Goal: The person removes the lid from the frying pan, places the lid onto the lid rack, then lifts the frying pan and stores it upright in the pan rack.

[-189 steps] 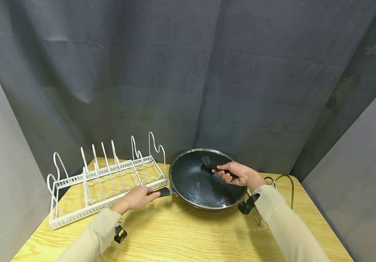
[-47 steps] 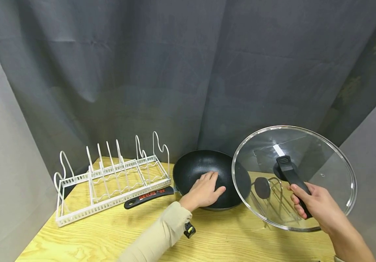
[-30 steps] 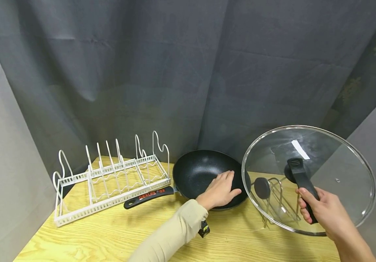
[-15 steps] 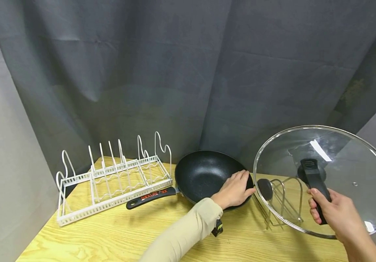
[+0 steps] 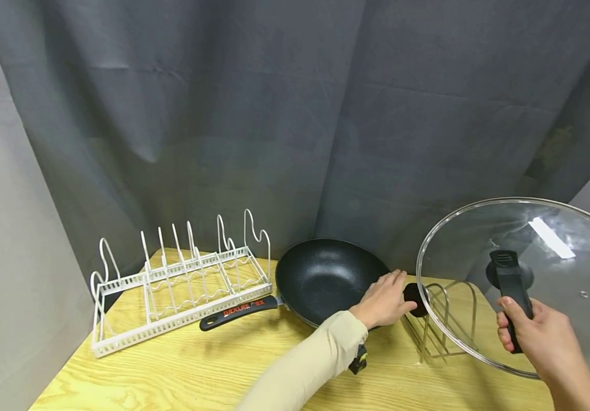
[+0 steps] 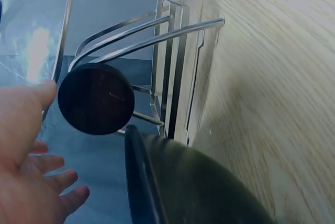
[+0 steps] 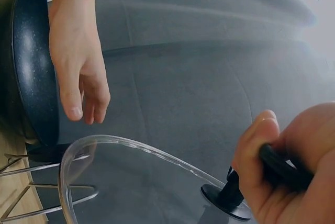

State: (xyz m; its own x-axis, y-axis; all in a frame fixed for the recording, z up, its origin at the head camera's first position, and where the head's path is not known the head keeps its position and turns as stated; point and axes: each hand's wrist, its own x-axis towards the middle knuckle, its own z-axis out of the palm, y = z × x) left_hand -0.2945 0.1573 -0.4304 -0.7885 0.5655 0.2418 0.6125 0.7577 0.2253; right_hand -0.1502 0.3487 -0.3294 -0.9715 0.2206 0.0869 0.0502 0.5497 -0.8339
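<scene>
My right hand grips the black handle of a large glass lid, held up and tilted at the right. The left hand reaches over the right rim of a black wok, fingers loosely extended and nothing in its grasp. Just beyond its fingertips is a black round disc at the near end of a metal wire rack. In the left wrist view the thumb comes close to the disc; whether they touch I cannot tell. The lid's glass partly overlaps the wire rack in the head view.
A white metal pan rack with upright dividers stands at the left of the wooden table. The wok's handle points left along the rack's front edge. A dark grey curtain hangs behind.
The lid was lifted off the wok and carried right. My left hand left the wok's handle, passed over the pan's inside and moved right toward the black disc.
</scene>
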